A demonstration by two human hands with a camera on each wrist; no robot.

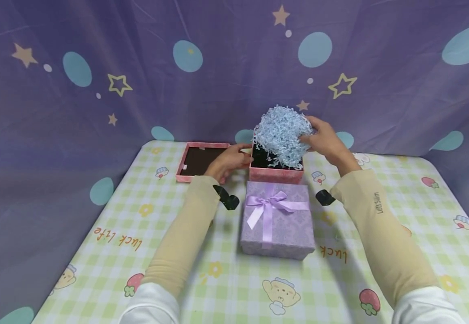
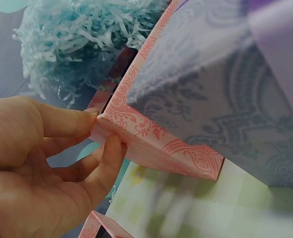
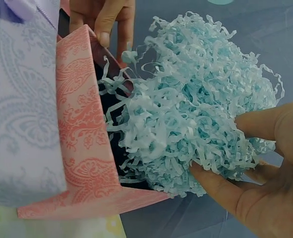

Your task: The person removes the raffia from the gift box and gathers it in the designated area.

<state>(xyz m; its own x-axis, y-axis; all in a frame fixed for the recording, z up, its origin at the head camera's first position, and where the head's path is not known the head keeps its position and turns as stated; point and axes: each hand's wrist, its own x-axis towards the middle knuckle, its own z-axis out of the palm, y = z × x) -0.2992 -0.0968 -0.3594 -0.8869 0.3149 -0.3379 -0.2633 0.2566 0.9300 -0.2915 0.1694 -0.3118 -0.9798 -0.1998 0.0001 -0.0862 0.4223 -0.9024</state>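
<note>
My right hand (image 1: 326, 141) grips a big clump of light blue shredded paper (image 1: 282, 132) from its right side, with thumb and fingers sunk into the strands. The clump sits high over the pink patterned box (image 1: 276, 175), whose dark inside shows beneath it. Loose strands hang down to the box's front rim. At the box's left side, my left hand (image 1: 232, 159) pinches the wall near the front corner, seen closely as fingers (image 2: 67, 121) on the pink edge in the left wrist view. Whether the lower paper touches the box floor is hidden.
Directly in front of the pink box stands a closed purple gift box (image 1: 276, 220) with a lilac ribbon bow. The pink lid (image 1: 183, 178) lies inside-up at the left. A checked tablecloth (image 1: 117, 265) covers the table, and a purple curtain (image 1: 234, 90) hangs behind.
</note>
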